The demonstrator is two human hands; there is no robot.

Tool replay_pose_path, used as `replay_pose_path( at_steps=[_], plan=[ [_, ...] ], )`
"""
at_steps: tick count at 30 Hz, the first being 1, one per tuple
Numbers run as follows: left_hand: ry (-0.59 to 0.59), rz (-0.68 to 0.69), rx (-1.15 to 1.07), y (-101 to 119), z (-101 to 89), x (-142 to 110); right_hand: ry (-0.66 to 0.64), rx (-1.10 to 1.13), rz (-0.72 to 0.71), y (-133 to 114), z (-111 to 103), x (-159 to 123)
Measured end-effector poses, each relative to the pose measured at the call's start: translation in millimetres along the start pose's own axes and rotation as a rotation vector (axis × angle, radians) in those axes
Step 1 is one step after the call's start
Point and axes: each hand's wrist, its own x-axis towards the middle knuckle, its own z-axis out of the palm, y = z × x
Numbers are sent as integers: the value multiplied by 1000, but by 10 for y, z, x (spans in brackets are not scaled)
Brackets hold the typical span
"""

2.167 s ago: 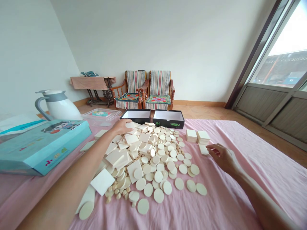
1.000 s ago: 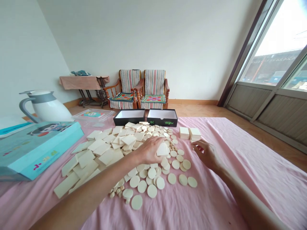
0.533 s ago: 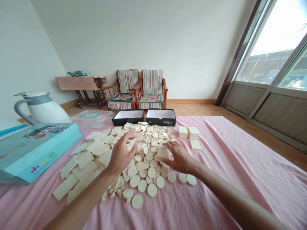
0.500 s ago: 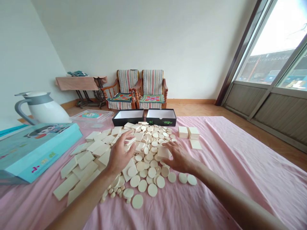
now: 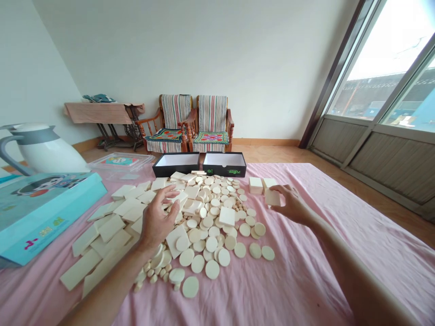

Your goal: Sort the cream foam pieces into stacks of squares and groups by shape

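Observation:
My right hand (image 5: 291, 204) pinches a square wooden tile (image 5: 272, 197), holding it tilted just in front of two short stacks of square tiles (image 5: 255, 184). To the left, my left hand (image 5: 159, 216) hovers at the pile, thumb and fingers apart around the edge of some pale tiles. Round wooden discs (image 5: 212, 269) spread across the middle of the pile. Among them lies a loose square tile (image 5: 227, 216). Rectangular wooden pieces (image 5: 112, 227) overlap on the left, partly hidden by my left forearm. Small wooden pegs (image 5: 153, 273) sit near that forearm.
A pink cloth (image 5: 306, 290) covers the table. Two black boxes with white insides (image 5: 224, 164) stand behind the pile. At the left are a light-blue box (image 5: 54, 213), a white jug (image 5: 47, 151) and a clear plastic case (image 5: 120, 163). Wooden armchairs (image 5: 212, 122) stand beyond.
My right hand has moved right, from the square tile in the pile to the stacks, and now grips a square tile. My left hand has shifted slightly left. The view has turned a little right.

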Motion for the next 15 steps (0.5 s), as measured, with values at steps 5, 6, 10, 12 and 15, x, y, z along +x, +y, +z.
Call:
replay_pose_path(
  at_steps=[5, 6, 10, 12, 15],
  plan=[
    [-1, -11, -3, -10, 1, -5, -118, 26, 21, 343, 2, -7],
    [-2, -13, -4, -8, 0, -6, -130, 36, 14, 364, 18, -2],
    [-4, -13, -1, 8, -11, -13, -156, 40, -10, 402, 73, 41],
    [-4, -12, -1, 12, -15, -16, -153, 43, -16, 421, 96, 56],
    [-6, -20, 0, 8, -19, -18, -148, 51, -13, 459, 118, 55]
  ],
)
